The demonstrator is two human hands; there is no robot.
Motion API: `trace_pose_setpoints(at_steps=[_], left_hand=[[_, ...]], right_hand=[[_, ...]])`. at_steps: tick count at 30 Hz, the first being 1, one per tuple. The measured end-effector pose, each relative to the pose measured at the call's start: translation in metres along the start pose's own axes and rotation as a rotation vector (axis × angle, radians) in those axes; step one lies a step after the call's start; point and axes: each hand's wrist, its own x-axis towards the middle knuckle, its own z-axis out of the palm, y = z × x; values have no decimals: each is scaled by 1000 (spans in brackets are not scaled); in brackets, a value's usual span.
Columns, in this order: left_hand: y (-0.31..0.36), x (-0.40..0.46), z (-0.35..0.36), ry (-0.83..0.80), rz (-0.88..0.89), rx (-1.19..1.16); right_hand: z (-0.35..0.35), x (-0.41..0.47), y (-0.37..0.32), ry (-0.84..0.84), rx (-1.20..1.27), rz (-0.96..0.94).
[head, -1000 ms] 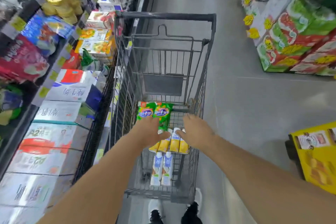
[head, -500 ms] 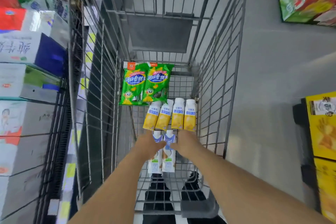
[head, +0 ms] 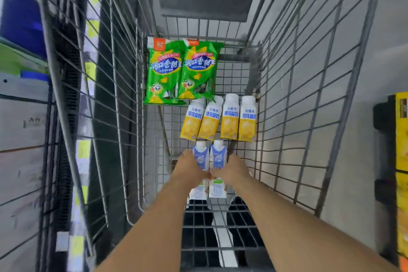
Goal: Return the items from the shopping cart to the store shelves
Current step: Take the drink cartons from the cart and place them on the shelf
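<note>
Grey wire makes up the shopping cart, the biggest thing in view, with store shelves running close along its left side and bare floor on the right. On the cart's mesh bottom the goods lie flat in three rows going away from the person: two green snack bags farthest off, four yellow drink bottles in the middle, and two blue-and-white cartons nearest, caps pointing away.

The cartons lie side by side and touching, their long axes running straight away from the person, directly beneath the hands. The left hand sits against the outer side of the left carton and the right hand against the outer side of the right one, fingers curled in so that the pair appears squeezed between them; the fingertips are hidden, so how far they wrap underneath cannot be told. Neither hand is nearer: each flanks its own carton. A straight lift upward looks like the next step, then a turn leftward to the shelves.
</note>
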Motion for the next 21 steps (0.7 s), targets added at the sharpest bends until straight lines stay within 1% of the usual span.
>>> trace_pose_setpoints(at_steps=[2, 5, 10, 16, 19, 21], left_hand=[[-2, 2, 2, 4, 8, -17], [-4, 6, 5, 12, -30, -73], [-5, 6, 4, 35, -24, -25], [-1, -6, -10, -34, 9, 16], [6, -23, -27, -70, 60, -22], [13, -41, -44, -81, 96, -87]], right_hand=[[0, 3, 0, -8, 10, -2], [-3, 4, 0, -30, -34, 37], [-6, 6, 2, -28, -48, 48], [-21, -6, -4, -50, -31, -11], [-37, -24, -15, -64, 4, -74], [-54, -44, -27, -65, 30, -136]])
